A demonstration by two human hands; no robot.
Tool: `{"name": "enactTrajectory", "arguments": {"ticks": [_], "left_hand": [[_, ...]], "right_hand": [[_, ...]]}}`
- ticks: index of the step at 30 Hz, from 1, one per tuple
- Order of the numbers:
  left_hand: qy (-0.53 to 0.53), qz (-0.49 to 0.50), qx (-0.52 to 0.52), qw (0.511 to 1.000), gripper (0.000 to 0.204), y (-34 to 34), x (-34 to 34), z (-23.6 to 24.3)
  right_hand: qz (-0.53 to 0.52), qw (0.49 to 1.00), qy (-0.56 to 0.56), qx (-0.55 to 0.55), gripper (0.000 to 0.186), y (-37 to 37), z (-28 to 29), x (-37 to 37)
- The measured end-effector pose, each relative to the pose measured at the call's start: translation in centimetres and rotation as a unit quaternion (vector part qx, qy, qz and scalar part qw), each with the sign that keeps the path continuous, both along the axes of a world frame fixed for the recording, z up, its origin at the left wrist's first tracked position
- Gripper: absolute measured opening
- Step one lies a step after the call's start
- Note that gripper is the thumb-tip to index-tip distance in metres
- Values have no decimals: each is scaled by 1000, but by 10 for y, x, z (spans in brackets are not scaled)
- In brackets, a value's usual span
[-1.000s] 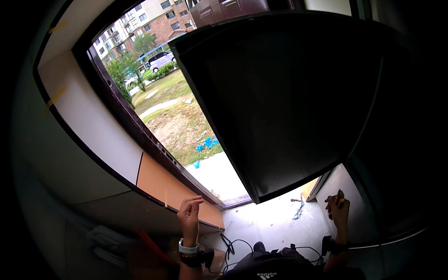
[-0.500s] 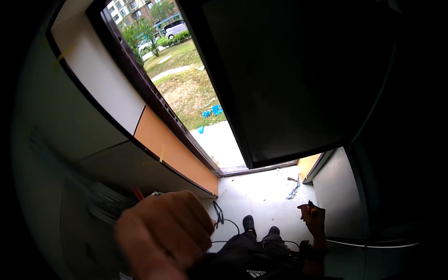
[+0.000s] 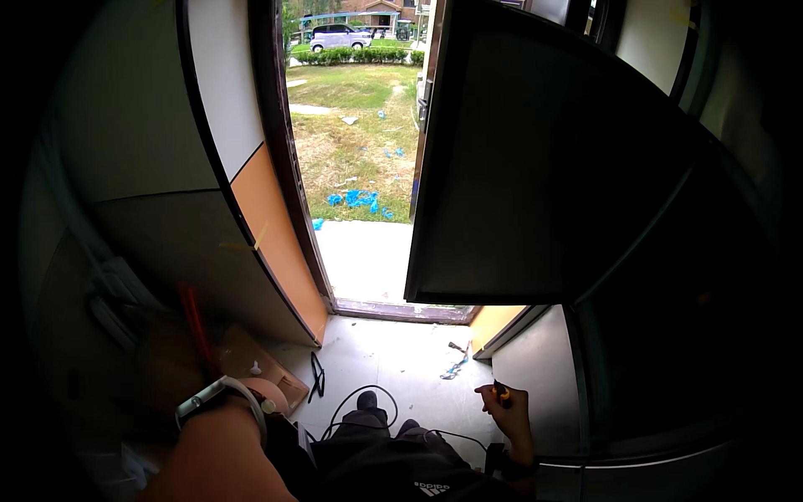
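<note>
My right hand point(image 3: 512, 416), at the lower right, is closed around a small orange-and-black hand tool point(image 3: 501, 391). Its dark tip sticks up past my fingers; the exact kind is not clear. On the left, my forearm wears a watch with a pale band point(image 3: 244, 391). Beyond it, only part of my left hand point(image 3: 269, 396) shows, close to a brown cardboard box point(image 3: 288, 386). The fingers there are hidden, so whether they hold anything cannot be seen.
A large black panel point(image 3: 535, 167) hangs ahead on the right, beside an open doorway onto grass. A dark cable point(image 3: 368, 387) loops by my feet. A black strap-like item point(image 3: 316, 376) and a bluish tangle point(image 3: 456, 366) lie on the floor. Red rods point(image 3: 194, 322) stand left.
My left hand has dropped from a fist close to the camera to low beside the box. The view has turned, showing more of the doorway. My right hand keeps the tool.
</note>
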State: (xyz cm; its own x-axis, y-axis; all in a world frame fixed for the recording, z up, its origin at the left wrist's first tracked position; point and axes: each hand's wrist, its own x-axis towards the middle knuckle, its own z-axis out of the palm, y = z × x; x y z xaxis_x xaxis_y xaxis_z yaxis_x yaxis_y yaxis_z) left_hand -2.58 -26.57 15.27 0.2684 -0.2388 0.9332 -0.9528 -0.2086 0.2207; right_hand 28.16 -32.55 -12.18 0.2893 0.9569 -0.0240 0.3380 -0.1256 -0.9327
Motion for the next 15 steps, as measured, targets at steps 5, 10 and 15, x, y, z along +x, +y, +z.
{"name": "enactTrajectory", "arguments": {"ticks": [5, 10, 15], "left_hand": [[-21, 13, 25, 999, 37, -6, -12, -2], [-21, 18, 45, 999, 36, -8, -17, -1], [-34, 14, 65, 997, 36, 2, -11, 0]], "right_hand": [[48, 998, -39, 3, 15, 11, 7, -2], [116, 987, -109, 36, 15, 25, 21, -16], [201, 967, -155, 28, 24, 35, 22, -21]]}}
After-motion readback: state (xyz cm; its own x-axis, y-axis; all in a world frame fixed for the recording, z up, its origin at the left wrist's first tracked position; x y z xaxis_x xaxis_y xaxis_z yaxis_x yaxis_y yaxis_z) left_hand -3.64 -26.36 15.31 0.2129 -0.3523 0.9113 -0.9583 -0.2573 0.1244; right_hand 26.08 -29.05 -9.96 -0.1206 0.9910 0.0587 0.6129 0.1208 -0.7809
